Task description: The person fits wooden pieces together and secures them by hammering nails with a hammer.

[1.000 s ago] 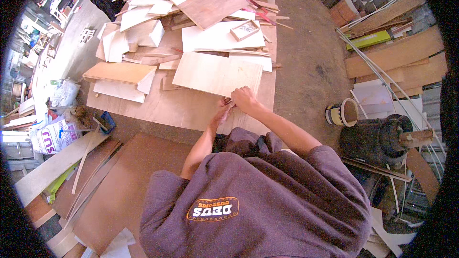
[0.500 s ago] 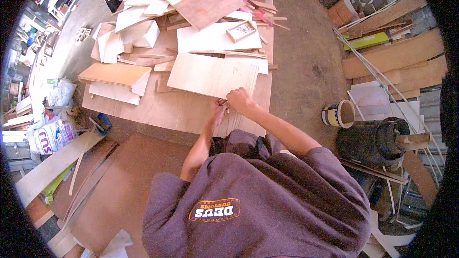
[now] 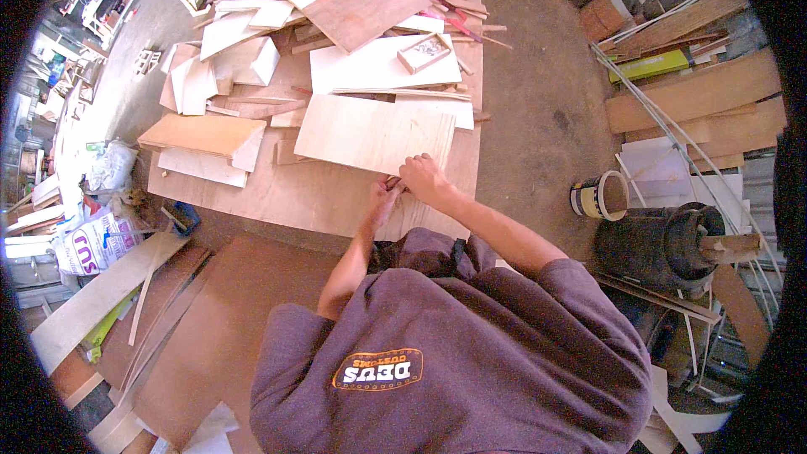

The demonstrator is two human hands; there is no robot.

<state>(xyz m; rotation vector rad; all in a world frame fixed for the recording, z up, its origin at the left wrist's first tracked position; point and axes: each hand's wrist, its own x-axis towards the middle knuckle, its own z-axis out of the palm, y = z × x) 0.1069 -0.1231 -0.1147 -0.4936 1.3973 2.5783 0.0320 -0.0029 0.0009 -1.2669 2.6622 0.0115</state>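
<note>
A pale, rectangular wooden board lies in front of me near the table's front edge, its grain running lengthwise. My right hand is closed at the near right corner of this board, with its fingers curled at the edge. Just left of it and slightly nearer to me, my left hand is closed around something small and brownish, too small to make out. The two hands almost touch. What the right fingers grip is hidden beneath the hand.
Beyond the board, a small wooden box of small pieces sits on white panels. Heaped wood offcuts cover the table's far part. An orange-brown board lies at left. A bucket and black drum stand at right.
Both hands stay at the board's near edge with only slight finger movement. More of the small brownish thing shows at my left fingertips. The whole view has shifted a little.
</note>
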